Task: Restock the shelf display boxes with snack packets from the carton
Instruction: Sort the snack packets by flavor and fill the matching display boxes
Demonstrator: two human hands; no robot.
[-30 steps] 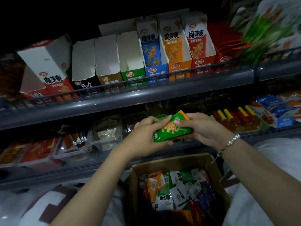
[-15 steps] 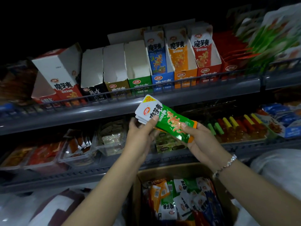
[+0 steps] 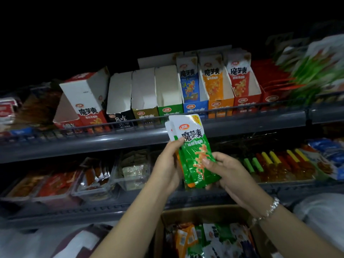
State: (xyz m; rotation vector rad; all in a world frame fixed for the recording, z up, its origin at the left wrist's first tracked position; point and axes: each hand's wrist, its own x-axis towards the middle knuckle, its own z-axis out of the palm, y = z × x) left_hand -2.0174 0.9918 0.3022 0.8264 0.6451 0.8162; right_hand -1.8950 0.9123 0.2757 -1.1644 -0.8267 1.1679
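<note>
Both hands clamp green packets [image 3: 193, 151] upright below green display box [image 3: 170, 108]: left hand [image 3: 168, 164] pinches side, right hand [image 3: 223, 169] cups bottom. Likely light, floppy, slick film; best gripped by edges.

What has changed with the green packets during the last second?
Both hands, left and right, raised the green packets from just above the carton and turned them upright, white tops now near the green display box. Both hands kept their hold; boxes and carton stayed put.
</note>
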